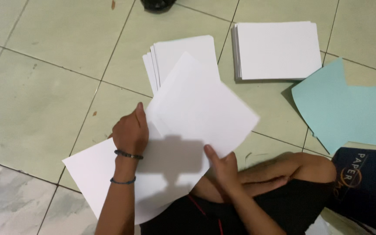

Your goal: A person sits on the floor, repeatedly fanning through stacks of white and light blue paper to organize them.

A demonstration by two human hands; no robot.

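My right hand [221, 164] pinches the near corner of a white sheet of paper [205, 104] and holds it tilted above the floor. My left hand [130, 130] rests at the left edge of that sheet, thumb up, and lies over another large white sheet [94, 174] flat on the tiles. Two thin bracelets circle my left wrist. Behind the raised sheet lies a fanned pile of white sheets [170, 52]. My crossed legs in dark shorts [283, 200] fill the lower right.
A neat stack of white paper [277, 50] lies at the upper right. Light blue sheets [344, 109] overlap to its right. A dark paper-ream wrapper [366, 182] sits at the bottom right. A black object [155, 4] is at the top edge. The floor is pale green tile.
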